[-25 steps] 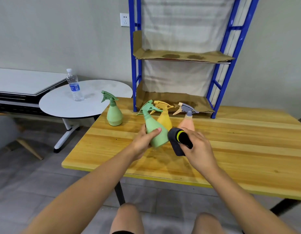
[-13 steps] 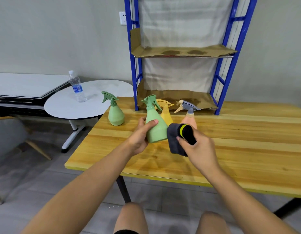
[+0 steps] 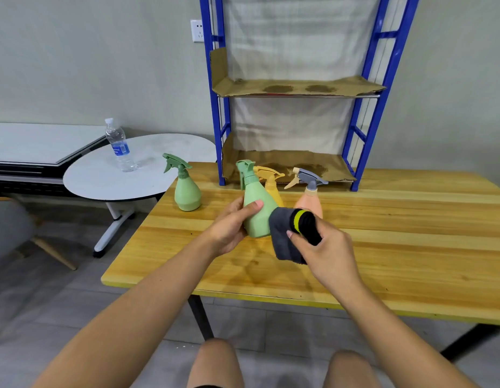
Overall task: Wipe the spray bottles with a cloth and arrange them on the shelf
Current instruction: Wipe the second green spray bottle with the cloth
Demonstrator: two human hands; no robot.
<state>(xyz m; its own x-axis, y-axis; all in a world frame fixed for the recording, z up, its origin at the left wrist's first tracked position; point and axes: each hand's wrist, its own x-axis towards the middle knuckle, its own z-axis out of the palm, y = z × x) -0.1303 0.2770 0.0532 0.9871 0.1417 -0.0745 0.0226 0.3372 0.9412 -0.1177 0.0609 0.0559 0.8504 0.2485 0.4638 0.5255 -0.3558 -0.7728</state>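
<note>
Head view shows no writing I can read; the water bottle [image 3: 119,145] on the round table [image 3: 108,175] carries a blue label, too small to make out. Above the wooden table [image 3: 383,247], the left hand [image 3: 232,228] grips a light green spray bottle [image 3: 256,208], thumb curled across its front, lifted clear of the tabletop. Touching that bottle's right side is a dark grey cloth [image 3: 285,239] with a yellow-green band, bunched in the right hand [image 3: 324,247], whose fingers curl round it. Behind the held bottle stand a yellow spray bottle [image 3: 271,182] and a peach spray bottle [image 3: 309,197]; a second green spray bottle [image 3: 185,189] stands well left. Beyond them rises the blue shelf [image 3: 355,152], lined with cardboard.
</note>
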